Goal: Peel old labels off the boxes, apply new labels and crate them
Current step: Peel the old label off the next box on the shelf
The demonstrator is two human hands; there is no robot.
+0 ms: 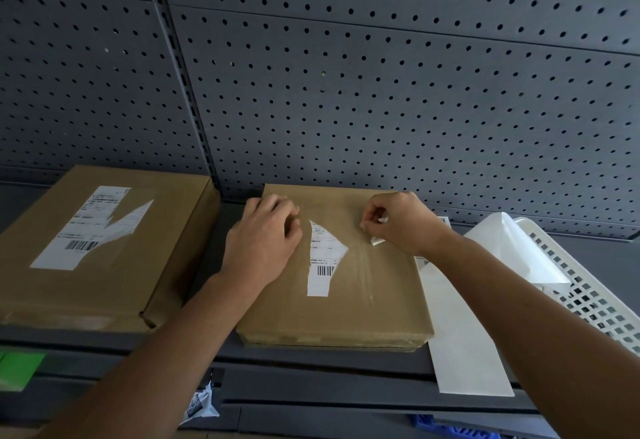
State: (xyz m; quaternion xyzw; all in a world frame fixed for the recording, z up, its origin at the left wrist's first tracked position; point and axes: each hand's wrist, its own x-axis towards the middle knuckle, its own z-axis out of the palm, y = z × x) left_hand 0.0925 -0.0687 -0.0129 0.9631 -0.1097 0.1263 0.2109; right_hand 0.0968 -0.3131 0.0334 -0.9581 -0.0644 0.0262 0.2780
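Item 1: centre box (332,314), brown cardboard, flat on the grey shelf (311,362), lower middle of frame. Its torn label (323,258) remained only as a white strip with barcode.
Item 2: left hand (263,234), resting on the box's upper left, fingers bent; a grip on anything could not be told.
Item 3: right hand (394,222), upper right of the box, fingertips pinching a white label scrap (381,220).
Item 4: second box (104,300), frame left, label partly torn.
Item 5: white crate (588,293), frame right.

Stockroom or shop: grey pegboard wall (381,75), metal shelf (311,369), labelled boxes (104,248)
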